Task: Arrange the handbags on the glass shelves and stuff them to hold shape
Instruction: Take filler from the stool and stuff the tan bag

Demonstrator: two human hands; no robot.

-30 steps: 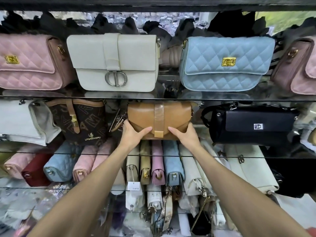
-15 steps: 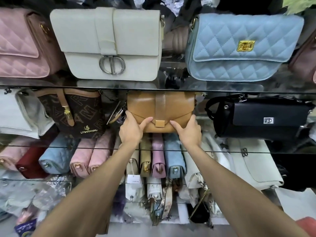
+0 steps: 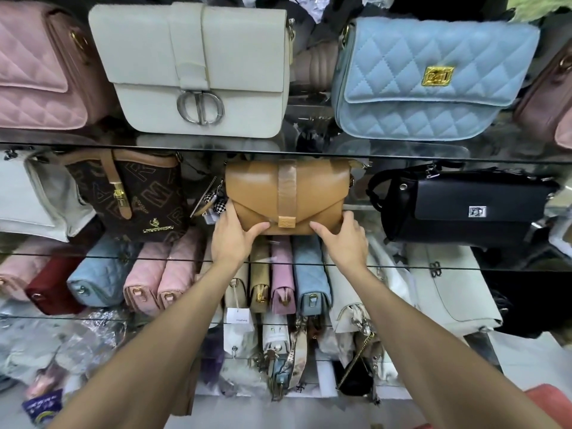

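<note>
Nearest me, both forearms run up from the bottom corners of the frame toward the centre. My left hand (image 3: 232,236) grips the lower left corner of the tan flap bag (image 3: 286,198), thumb laid across the front and the other fingers curled round the side. My right hand (image 3: 344,239) grips the lower right corner the same way, thumb pointing inward along the bottom edge.

Over the last second the grip itself hardly changes. The view tips down a little, and the bag sits squarer and closer to the front edge of the middle glass shelf (image 3: 464,269), at frame centre. I judge I am only nudging it into line, not lifting it.

It stands upright, flap forward, between the brown monogram bag (image 3: 133,196) at centre left and the black bag (image 3: 470,205) at centre right, apart from both. Its front looks full and smooth, so I guess any stuffing is done; I cannot see inside.

Further back, on the top shelf, the cream bag (image 3: 198,69) and the light blue quilted bag (image 3: 430,78) stand facing out, so this slot looks nearly finished.
</note>
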